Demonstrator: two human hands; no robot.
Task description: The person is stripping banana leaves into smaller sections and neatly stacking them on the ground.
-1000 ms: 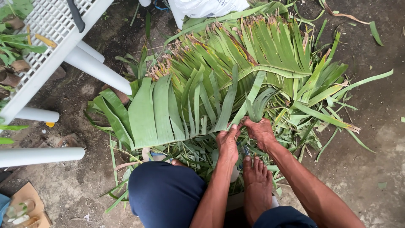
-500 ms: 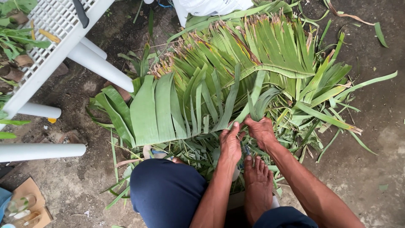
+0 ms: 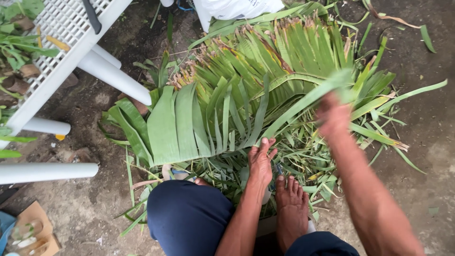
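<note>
I sit over a heap of long green leaves (image 3: 284, 52) spread on bare ground. My left hand (image 3: 260, 161) pinches the lower end of one long narrow leaf strip (image 3: 294, 106) just above my bare foot (image 3: 290, 211). My right hand (image 3: 333, 115), blurred by motion, is closed around the same strip farther up and to the right, so the strip runs stretched between both hands. Several broad, flat leaf pieces (image 3: 175, 123) lie fanned out to the left of my left hand. My knee in dark blue shorts (image 3: 189, 218) is at the bottom.
A white plastic lattice table (image 3: 57, 28) with round legs (image 3: 116, 78) stands at upper left, with potted plants (image 3: 19, 78) beyond it. A cardboard box (image 3: 31, 232) sits at lower left, a white bag (image 3: 237, 7) at the top. Loose leaf scraps (image 3: 407, 28) lie on the dirt.
My right hand has left its place beside the left hand and swept up and to the right along the leaf strip. The left hand stays low, holding the strip's end.
</note>
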